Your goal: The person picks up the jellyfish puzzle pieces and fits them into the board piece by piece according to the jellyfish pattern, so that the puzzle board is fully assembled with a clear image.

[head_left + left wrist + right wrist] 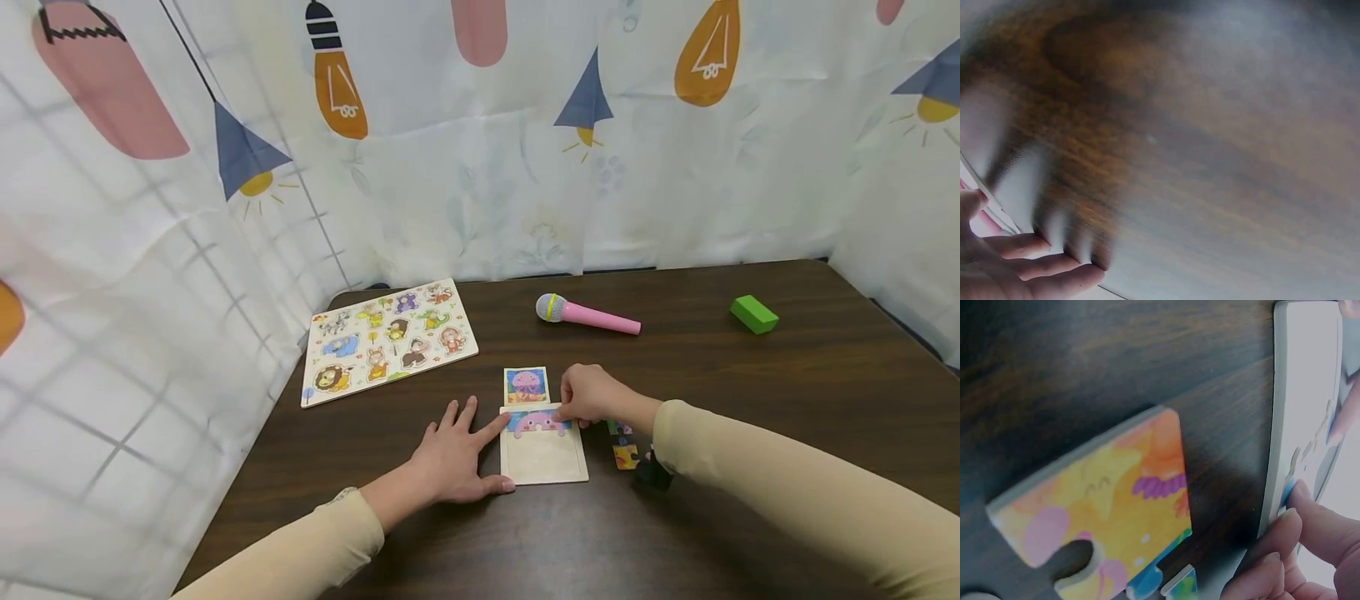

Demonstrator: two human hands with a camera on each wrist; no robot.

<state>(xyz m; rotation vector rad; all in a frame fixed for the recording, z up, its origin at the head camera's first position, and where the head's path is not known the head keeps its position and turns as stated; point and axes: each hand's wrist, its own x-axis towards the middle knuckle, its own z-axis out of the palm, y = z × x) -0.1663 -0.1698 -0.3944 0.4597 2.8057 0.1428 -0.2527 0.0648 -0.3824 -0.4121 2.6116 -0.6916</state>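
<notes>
A square pale puzzle tray (543, 460) lies on the dark table, with pink-and-blue jigsaw pieces (536, 423) along its top row and bare wood below. My left hand (453, 463) spreads flat at the tray's left side; its index fingertip touches the top-left corner and the thumb rests by the lower left edge. At the top-right corner, my right hand (592, 393) has curled fingers, and its thumb (1316, 515) pinches at the blue end piece against the rim. A picture card (527, 386) with a pink sea creature lies just above the tray.
Loose jigsaw pieces (626, 456) lie right of the tray, partly under the right forearm; one yellow piece (1116, 506) shows a star. Farther back are an animal puzzle board (386, 375), a pink microphone (600, 319) and a green block (753, 314). A patterned curtain (480, 192) hangs behind.
</notes>
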